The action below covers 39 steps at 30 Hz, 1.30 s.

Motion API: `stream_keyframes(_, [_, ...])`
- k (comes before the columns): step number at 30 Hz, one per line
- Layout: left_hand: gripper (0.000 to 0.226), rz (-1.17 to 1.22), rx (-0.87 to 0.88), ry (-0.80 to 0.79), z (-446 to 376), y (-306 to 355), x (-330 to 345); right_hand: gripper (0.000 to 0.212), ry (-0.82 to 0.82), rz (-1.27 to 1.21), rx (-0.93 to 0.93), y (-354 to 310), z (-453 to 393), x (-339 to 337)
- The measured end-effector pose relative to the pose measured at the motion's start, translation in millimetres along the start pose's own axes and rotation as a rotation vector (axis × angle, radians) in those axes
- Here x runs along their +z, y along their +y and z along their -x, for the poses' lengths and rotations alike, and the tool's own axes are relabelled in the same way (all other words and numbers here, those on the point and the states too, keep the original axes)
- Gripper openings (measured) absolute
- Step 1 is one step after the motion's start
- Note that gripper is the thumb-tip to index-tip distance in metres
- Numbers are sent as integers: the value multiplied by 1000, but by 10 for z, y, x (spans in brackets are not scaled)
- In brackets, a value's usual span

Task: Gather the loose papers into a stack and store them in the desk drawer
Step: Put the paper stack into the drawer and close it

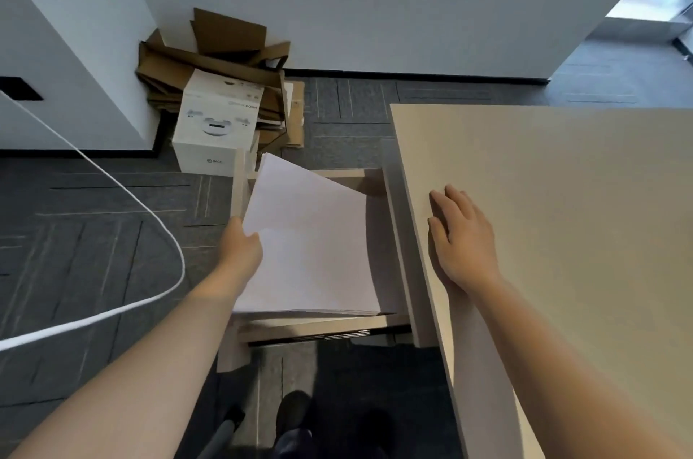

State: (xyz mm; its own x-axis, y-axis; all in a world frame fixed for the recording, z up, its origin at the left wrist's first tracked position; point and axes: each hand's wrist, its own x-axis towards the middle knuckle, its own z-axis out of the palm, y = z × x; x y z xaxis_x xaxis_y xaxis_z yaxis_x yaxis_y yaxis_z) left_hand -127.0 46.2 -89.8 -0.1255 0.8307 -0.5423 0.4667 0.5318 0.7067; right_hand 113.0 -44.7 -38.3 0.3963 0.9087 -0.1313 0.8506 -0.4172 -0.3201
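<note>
A stack of white papers point(311, 237) is tilted over the pulled-out desk drawer point(345, 175), its near edge low in the drawer and its far corner raised. My left hand point(242, 246) grips the stack's left edge, thumb on top. My right hand point(459, 239) lies flat, fingers together, on the left edge of the beige desk top point(562, 214), holding nothing. The drawer's light wood walls show around the papers; its bottom is hidden by the stack.
A white product box point(213, 124) and flattened brown cardboard point(225, 49) lie on the grey carpet beyond the drawer, against the white wall. A white cable point(150, 211) loops across the left. Dark shoes point(294, 417) show below the drawer.
</note>
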Motion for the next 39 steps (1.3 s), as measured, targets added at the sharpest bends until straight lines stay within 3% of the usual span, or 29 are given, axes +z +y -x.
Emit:
stream_keyframes(6, [36,-109,-44,-141,-93,-119,437,47,28,39,-23,47,6,64])
stream_keyframes(10, [24,-190,-35,-222,-60,-186,605,46,29,24,-19,53,6,70])
stream_keyframes(15, [35,-279,-8,-257,-20,-267,733,49,40,20,-26,54,7,83])
stream_keyframes(22, [38,-312,-20,-227,-39,-286,702,47,31,34,-23,61,23,90])
stream_keyframes(26, [52,-316,43,-227,4,-301,559,46,35,45,-30,44,79,94])
stream_keyframes(31, [48,-472,185,-39,96,-311,326,46,35,58,-39,34,137,93])
stream_keyframes(34, [53,-571,161,50,109,-388,242,46,30,60,-39,35,150,89])
stream_keyframes(39, [67,-402,60,49,47,-436,204,46,11,67,-49,59,130,83])
